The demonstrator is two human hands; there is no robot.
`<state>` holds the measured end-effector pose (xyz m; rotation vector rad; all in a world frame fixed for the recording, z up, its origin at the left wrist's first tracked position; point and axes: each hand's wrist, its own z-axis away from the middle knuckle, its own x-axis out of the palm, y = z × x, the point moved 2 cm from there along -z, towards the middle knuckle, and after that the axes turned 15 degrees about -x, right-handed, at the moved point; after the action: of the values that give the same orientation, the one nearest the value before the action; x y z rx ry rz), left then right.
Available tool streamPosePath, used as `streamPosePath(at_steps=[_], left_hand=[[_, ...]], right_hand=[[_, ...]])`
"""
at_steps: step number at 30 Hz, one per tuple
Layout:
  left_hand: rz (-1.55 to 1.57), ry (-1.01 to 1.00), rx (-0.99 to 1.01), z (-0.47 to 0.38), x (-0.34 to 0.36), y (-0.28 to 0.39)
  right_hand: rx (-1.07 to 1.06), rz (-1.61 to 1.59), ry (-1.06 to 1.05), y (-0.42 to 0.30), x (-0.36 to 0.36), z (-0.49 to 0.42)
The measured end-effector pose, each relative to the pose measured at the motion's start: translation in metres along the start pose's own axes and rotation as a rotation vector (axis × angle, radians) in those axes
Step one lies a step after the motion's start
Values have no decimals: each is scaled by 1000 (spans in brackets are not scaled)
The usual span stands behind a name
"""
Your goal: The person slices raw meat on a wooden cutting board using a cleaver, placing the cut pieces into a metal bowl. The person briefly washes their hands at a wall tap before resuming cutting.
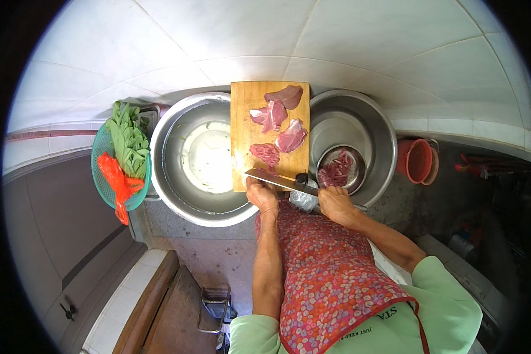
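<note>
My right hand (337, 205) grips the handle end of a broad-bladed kitchen knife (287, 182). The blade slants across the near edge of a wooden cutting board (241, 132). Just below the blade's tip, my left hand (262, 194) rests at the board's near edge, its fingertips partly hidden by the blade. Cut strips of raw meat (264, 153) lie beyond the knife. Farther up the board are larger raw pieces, a pinkish one (292, 136), a pale-edged one (272, 116) and a darker one (287, 96). A small metal bowl (358, 180) holds more meat strips (336, 170).
The board bridges two large steel basins, the left one (168, 190) with water, the right one (382, 132) holding the small bowl. A green basket (98, 177) carries leafy greens (127, 139) and a red plastic bag (117, 179). Clear plastic (304, 199) sits beside the knife; a red bucket (417, 161) stands right.
</note>
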<state>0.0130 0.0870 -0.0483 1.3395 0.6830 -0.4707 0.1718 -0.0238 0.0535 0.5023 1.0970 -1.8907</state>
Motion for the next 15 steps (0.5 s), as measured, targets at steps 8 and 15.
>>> streamPosePath(at_steps=[8, 15], left_hand=[[-20, -96, -4, -6, 0, -6], [7, -19, -96, -5, 3, -2]], right_hand=[[9, -66, 122, -14, 18, -41], [59, -83, 35, -8, 3, -11]])
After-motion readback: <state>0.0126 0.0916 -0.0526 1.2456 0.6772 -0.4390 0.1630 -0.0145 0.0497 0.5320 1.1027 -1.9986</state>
